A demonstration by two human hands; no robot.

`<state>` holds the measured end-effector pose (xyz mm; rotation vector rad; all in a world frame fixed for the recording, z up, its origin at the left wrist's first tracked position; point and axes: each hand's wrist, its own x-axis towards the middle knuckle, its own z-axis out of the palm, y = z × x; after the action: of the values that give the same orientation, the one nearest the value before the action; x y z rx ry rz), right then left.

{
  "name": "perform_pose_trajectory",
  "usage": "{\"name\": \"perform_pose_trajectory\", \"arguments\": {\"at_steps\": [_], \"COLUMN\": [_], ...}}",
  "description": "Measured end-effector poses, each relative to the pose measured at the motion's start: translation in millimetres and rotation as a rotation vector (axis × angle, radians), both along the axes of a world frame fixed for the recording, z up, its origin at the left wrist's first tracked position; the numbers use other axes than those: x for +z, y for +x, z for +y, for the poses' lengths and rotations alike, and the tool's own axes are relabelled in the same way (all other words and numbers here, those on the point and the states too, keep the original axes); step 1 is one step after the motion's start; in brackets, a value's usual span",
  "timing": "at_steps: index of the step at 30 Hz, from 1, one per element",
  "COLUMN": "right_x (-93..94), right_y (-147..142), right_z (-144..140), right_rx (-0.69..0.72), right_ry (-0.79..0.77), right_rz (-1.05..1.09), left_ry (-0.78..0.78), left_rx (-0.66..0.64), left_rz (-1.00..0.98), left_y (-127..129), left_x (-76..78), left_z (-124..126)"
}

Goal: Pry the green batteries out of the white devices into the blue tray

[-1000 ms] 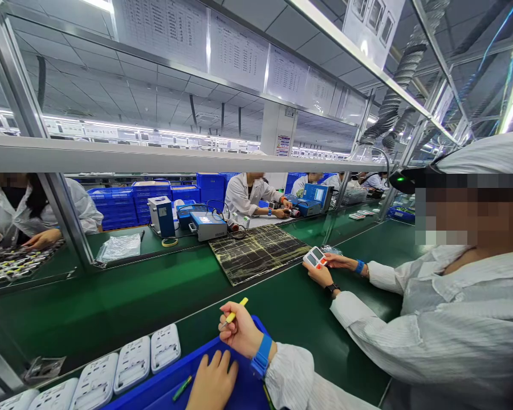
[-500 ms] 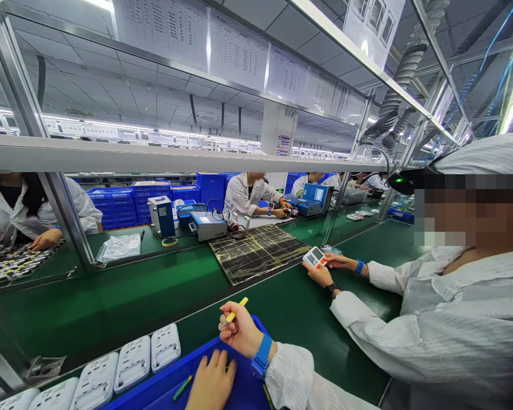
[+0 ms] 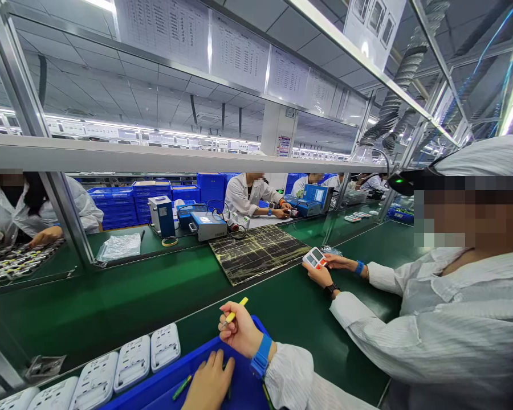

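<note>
My right hand (image 3: 240, 332), with a blue wrist strap (image 3: 261, 355) and a white sleeve, is closed around a small yellow-handled tool (image 3: 233, 313) whose tip points up and to the left, above the far rim of a blue tray (image 3: 162, 384). My left hand (image 3: 208, 383) lies flat inside the tray, palm down and holding nothing. A thin green stick (image 3: 182, 387) lies in the tray just left of it. Left of the tray, several white plastic housings (image 3: 132, 363) stand in a row on the green belt (image 3: 123, 302).
A co-worker in a striped white coat at my right holds a white device with red and blue parts (image 3: 315, 257) in both hands. A dark mat (image 3: 259, 251) lies across the belt. Beyond it are blue meters (image 3: 207, 226), stacked blue crates (image 3: 115, 208) and other workers.
My left hand has slid slightly left and back inside the blue tray. My right hand and the yellow tool have stayed put.
</note>
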<state>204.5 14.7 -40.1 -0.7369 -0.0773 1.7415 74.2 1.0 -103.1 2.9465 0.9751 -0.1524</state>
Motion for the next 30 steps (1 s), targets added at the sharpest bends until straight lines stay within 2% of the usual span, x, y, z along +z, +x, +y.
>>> {"name": "perform_pose_trajectory", "arguments": {"at_steps": [4, 16, 21, 25, 30], "right_x": [-0.1, -6.3, -3.4, -0.7, 0.2], "right_y": [0, 2, 0, -1, -1], "right_z": [0, 3, 2, 1, 1], "right_rx": [-0.004, 0.021, 0.003, -0.007, -0.005], "right_ry": [-0.002, 0.003, 0.002, -0.006, -0.009], "right_rz": [0.002, -0.003, -0.005, -0.012, -0.017], "left_ry": [-0.058, -0.065, -0.069, -0.036, 0.004], "left_rx": [0.008, -0.037, -0.047, -0.110, -0.183], "left_rz": [0.106, -0.050, -0.052, -0.023, -0.029], "left_y": [0, -5, -1, 4, 4], "left_x": [19.7, 30.9, 16.9, 0.7, -12.6], "left_z": [-4, -10, -12, -10, -5]}}
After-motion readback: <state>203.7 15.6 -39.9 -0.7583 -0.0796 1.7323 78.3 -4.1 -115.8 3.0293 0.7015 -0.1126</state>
